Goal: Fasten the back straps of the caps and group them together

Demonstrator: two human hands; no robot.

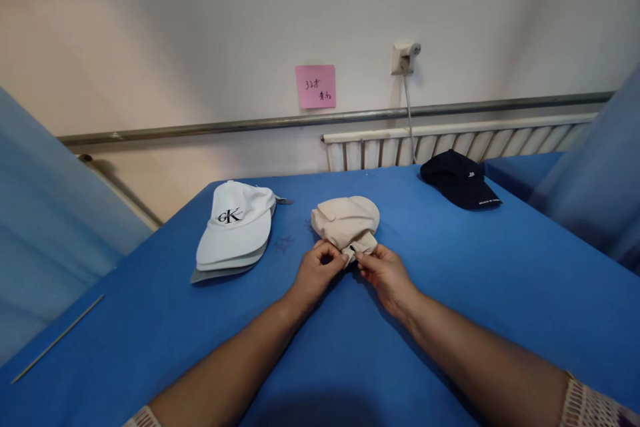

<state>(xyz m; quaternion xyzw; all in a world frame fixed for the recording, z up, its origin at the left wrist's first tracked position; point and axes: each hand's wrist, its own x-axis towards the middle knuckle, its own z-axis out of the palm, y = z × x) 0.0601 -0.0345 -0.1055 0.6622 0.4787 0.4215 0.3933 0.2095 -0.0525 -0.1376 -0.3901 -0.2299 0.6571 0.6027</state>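
So the left hand [314,272] and right hand [393,278] are both pinching the beige baseball cap [345,217] along its near edge.

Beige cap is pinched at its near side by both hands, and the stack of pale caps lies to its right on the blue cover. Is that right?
Not quite: the head view shows the stack of pale caps to the left of the beige cap. The left hand and right hand do pinch its near side, and the stack is on the blue cover.

Beige cap [345,217] of matt, wrinkled cloth.
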